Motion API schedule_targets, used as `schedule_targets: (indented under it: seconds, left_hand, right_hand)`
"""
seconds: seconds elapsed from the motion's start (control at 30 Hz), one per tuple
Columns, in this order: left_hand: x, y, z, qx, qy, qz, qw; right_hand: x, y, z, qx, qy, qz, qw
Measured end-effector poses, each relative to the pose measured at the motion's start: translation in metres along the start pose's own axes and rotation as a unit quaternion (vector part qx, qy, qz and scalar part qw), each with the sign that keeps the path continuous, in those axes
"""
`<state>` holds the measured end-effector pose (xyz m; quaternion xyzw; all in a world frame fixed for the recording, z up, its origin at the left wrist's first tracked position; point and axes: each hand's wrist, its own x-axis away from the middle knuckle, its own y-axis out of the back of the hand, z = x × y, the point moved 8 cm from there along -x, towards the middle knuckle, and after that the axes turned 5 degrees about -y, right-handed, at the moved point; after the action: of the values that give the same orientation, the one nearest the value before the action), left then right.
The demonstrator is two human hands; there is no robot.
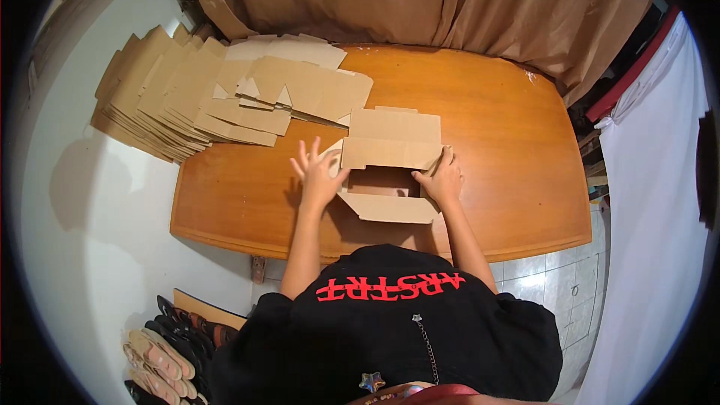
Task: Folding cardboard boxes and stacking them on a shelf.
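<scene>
A half-folded brown cardboard box (pixel 390 151) lies on the orange wooden table (pixel 495 142) in front of me, its lid flap standing up at the back. My left hand (pixel 318 172) rests against the box's left side with fingers spread apart. On the right side wall, my right hand (pixel 441 178) presses with its fingers on the fold. A near flap (pixel 391 208) of the box lies flat toward me.
A tall stack of flat cardboard blanks (pixel 187 90) covers the table's far left corner, overhanging the edge. Brown curtains (pixel 420 0) hang behind the table. A white sheet (pixel 660 180) hangs at right. Several shoes (pixel 169 352) lie on the floor at lower left.
</scene>
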<state>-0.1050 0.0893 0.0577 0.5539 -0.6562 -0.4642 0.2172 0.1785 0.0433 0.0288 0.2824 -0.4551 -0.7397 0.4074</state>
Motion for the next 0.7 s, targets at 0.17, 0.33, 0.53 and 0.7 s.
schedule_targets:
  seconds: [0.17, 0.33, 0.53, 0.7]
  left_hand:
    - [0.009, 0.018, 0.046, -0.012, 0.106, -0.041, 0.993]
    - [0.021, 0.007, 0.056, 0.057, 0.236, 0.037, 0.969]
    - [0.012, 0.022, 0.042, 0.147, 0.119, -0.083, 0.978]
    - [0.005, 0.018, 0.030, 0.203, 0.086, -0.074, 0.973]
  right_hand:
    - [0.008, 0.010, 0.014, 0.037, -0.028, 0.045, 0.998]
    - [0.001, -0.004, 0.005, 0.009, -0.036, 0.067, 0.997]
    - [0.002, -0.004, 0.006, -0.041, -0.020, 0.071, 0.996]
    - [0.004, -0.003, 0.011, -0.037, 0.000, 0.070, 0.997]
